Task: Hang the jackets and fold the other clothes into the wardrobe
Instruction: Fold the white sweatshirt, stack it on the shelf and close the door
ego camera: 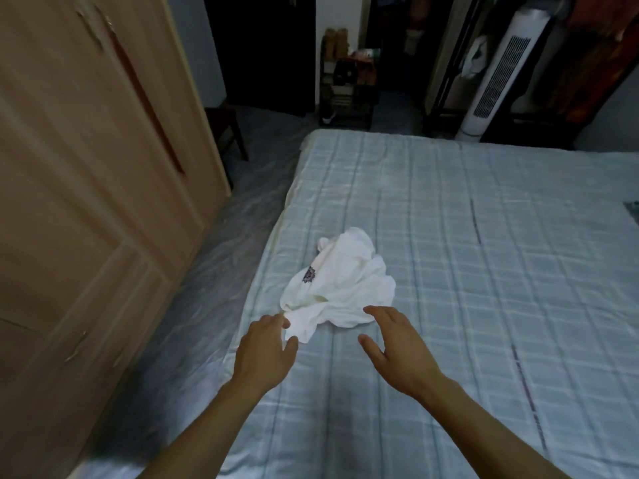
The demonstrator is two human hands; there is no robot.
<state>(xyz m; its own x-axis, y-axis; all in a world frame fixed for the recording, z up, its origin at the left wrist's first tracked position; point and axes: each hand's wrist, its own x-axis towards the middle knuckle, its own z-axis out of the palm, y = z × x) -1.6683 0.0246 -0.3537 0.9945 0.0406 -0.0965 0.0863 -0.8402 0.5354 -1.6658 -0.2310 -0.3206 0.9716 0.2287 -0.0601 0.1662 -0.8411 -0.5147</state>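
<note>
A crumpled white T-shirt (340,281) with a small dark print lies on the bed (466,254), near its left edge. My left hand (266,350) is at the shirt's near left corner, fingertips touching the cloth, fingers apart. Just right of that, my right hand (397,347) hovers at the shirt's near edge with spread fingers and holds nothing. The wooden wardrobe (86,188) stands on the left with its doors closed.
A checked pale blue sheet covers the bed. Grey floor runs between the bed and the wardrobe. A dark stool (226,129) stands past the wardrobe. A shelf with shoes (345,81), a white tower fan (498,70) and hanging clothes (594,53) line the far wall.
</note>
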